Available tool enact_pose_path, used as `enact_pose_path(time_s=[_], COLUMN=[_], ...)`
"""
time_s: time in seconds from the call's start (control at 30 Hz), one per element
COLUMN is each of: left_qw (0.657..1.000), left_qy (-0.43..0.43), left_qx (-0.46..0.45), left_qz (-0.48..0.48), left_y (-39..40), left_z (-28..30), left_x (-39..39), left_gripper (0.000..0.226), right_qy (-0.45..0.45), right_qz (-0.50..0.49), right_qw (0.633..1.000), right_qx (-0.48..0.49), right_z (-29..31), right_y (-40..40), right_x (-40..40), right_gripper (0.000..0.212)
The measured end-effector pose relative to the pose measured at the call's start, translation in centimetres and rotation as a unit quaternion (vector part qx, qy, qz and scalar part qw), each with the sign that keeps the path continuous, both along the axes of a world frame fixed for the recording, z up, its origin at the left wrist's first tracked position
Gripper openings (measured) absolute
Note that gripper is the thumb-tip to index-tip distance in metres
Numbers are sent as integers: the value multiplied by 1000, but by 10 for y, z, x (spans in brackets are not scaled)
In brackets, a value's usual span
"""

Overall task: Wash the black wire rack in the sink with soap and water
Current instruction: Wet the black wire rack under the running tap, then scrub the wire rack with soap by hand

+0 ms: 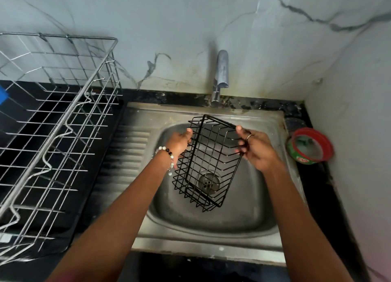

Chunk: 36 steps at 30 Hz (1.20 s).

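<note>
A black wire rack (206, 165), shaped like a small basket, hangs tilted above the bowl of the steel sink (211, 224). My left hand (179, 142) grips its left rim. On the rack's upper right edge my right hand (257, 149) pinches the wire. The drain (208, 182) shows through the rack's bars. The tap (221, 74) stands behind the sink on the far wall, and no water runs from it. A round red and green soap tub (310, 147) rests on the counter at the sink's right edge.
A large silver dish rack (53, 121) fills the black counter to the left of the sink's ribbed drainboard (127, 154). Marbled wall panels close in behind and on the right. A blue object (3, 94) peeks in at the far left.
</note>
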<state>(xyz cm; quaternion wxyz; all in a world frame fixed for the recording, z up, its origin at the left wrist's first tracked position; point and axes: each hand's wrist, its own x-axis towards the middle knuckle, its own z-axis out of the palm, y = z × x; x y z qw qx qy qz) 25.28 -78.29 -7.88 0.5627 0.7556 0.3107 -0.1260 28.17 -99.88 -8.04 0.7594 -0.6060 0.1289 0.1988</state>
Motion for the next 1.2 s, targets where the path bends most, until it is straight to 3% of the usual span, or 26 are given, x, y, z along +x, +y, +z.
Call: enact_pose_path(time_s=[0.1, 0.2, 0.37, 0.4, 0.5, 0.63, 0.67, 0.7, 0.73, 0.77, 0.8, 0.87, 0.93, 1.07, 1.2], left_qw=[999, 997, 962, 958, 975, 996, 998, 1000, 1000, 998, 996, 994, 993, 995, 995], left_qy=[23, 54, 141, 151, 142, 59, 35, 11, -15, -43, -70, -93, -97, -86, -87], left_qx=[-5, -11, -214, -219, -136, -61, -43, -17, 14, 42, 60, 59, 66, 50, 36], left_qz=[-26, -50, -94, -109, -104, -10, 3, 12, 11, 9, 5, -6, -21, -22, -29], left_y=[-14, -19, -38, -45, -58, -59, -58, -57, -56, -55, -53, -49, -49, -55, -64], left_z=[11, 34, 80, 85, 77, 53, 52, 50, 49, 47, 45, 40, 35, 26, 18], left_x=[-3, -3, -5, -9, -14, -16, -17, -16, -15, -14, -13, -7, -1, 9, 14], left_gripper=[48, 71, 102, 101, 57, 30, 29, 28, 25, 23, 23, 25, 26, 29, 30], right_qy=[-56, -153, -343, -370, -442, -524, -522, -491, -432, -376, -326, -262, -236, -159, -134], right_qz=[-95, -97, 16, 42, 130, 225, 241, 241, 212, 147, 59, -104, -187, -50, -15], right_qw=[994, 981, 917, 900, 838, 751, 755, 792, 850, 896, 918, 867, 800, 787, 765], right_qx=[8, -63, -204, -226, -292, -334, -315, -271, -213, -186, -220, -412, -518, -594, -630], right_z=[11, 22, 16, 12, 1, 3, 4, 6, 8, 7, 4, -10, -20, -33, -36], right_y=[-6, -7, -6, -5, -1, -2, -7, -14, -24, -37, -53, -92, -125, -151, -151], right_x=[-15, -34, -65, -71, -82, -84, -81, -76, -70, -61, -49, -23, -1, 34, 54], right_gripper=[14, 12, 3, 5, 28, 23, 22, 23, 24, 24, 23, 23, 19, 22, 25])
